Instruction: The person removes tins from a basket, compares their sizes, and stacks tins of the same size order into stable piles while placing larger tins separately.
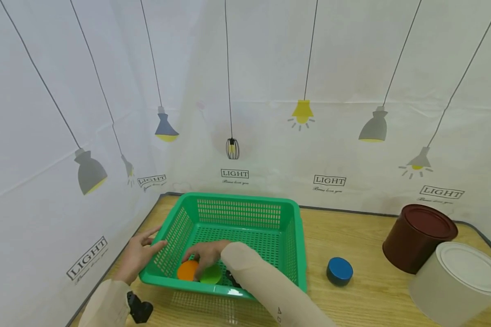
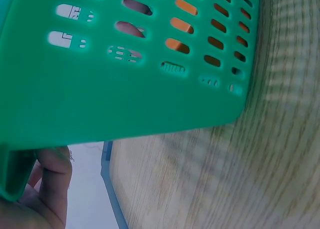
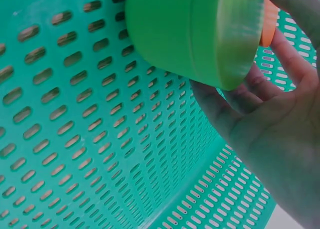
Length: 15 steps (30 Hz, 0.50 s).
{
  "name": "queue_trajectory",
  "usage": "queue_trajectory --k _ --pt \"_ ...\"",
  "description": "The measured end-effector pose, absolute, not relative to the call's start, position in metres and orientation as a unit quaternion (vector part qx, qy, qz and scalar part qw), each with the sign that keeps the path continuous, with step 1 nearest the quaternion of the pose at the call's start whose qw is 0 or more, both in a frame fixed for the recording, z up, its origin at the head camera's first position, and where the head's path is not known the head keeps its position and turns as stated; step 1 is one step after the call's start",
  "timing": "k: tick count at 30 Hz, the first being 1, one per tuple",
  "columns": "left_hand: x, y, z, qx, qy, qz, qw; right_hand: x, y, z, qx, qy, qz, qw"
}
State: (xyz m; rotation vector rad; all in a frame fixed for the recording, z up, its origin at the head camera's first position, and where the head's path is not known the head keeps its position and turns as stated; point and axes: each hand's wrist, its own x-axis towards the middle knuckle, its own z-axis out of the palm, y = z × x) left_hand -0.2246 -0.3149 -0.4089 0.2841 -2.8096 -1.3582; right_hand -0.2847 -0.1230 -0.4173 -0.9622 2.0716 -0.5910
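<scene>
The green lid sits low inside the green basket, at the near left corner. The right hand reaches down into the basket, and its grip is closed around this lid. In the right wrist view the fingers curl round the rim of the green lid, with the basket wall full of little slots right behind it.

An orange lid lies just beside the green one, at its 9 o'clock, and the two touch. A bit of the orange lid also peeks out behind the green one in the right wrist view.

The left hand is at the basket's 9 o'clock side. Its grip is on the basket's left rim, with the thumb on the inside of the wall. In the left wrist view a finger is tucked under the rim of the basket.

The basket rests on the wooden bench. A small blue lid lies on the bench at the basket's 3 o'clock, a little apart. Farther out at 3 o'clock stand a dark red can and a white can, close together.
</scene>
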Motion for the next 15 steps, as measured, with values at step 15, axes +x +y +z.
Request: queue_trajectory --k 15 --pt "-0.2255 -0.315 -0.4087 0.093 -0.891 -0.445 0.002 -0.2849 -0.1188 -0.4164 -0.372 0.829 -0.223 0.352"
